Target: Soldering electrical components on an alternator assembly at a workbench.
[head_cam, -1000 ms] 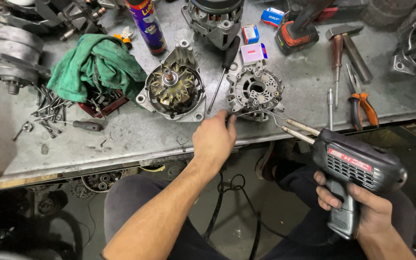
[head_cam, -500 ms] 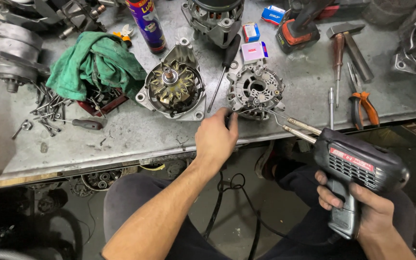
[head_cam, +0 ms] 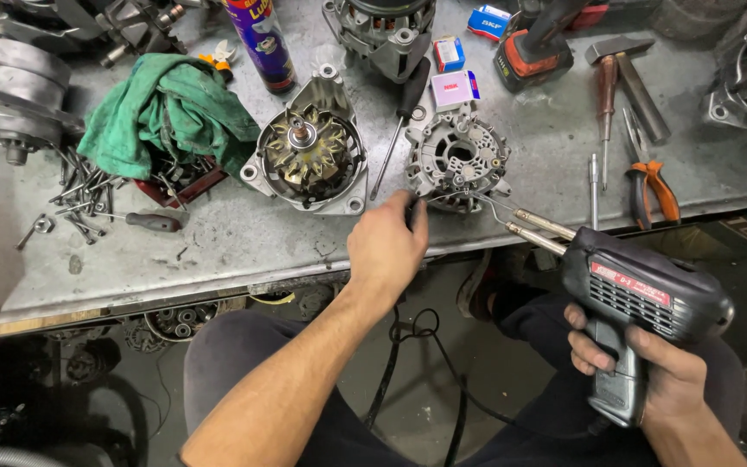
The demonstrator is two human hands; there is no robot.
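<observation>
1. Lying at the far left of the metal workbench are loose bolts beside a crumpled green rag.
2. An alternator half with its rotor sits just right of the rag, a screwdriver beside it.
3. The left hand rests at the bench edge, fingers curled narrow against the near side of the grey rectifier housing; it seems to pinch a thin wire, though that is too small to confirm.
4. The right hand is closed on the grip of a dark soldering gun, its tip at the housing.
5. Orange-handled pliers and a hammer lie farther right.
</observation>
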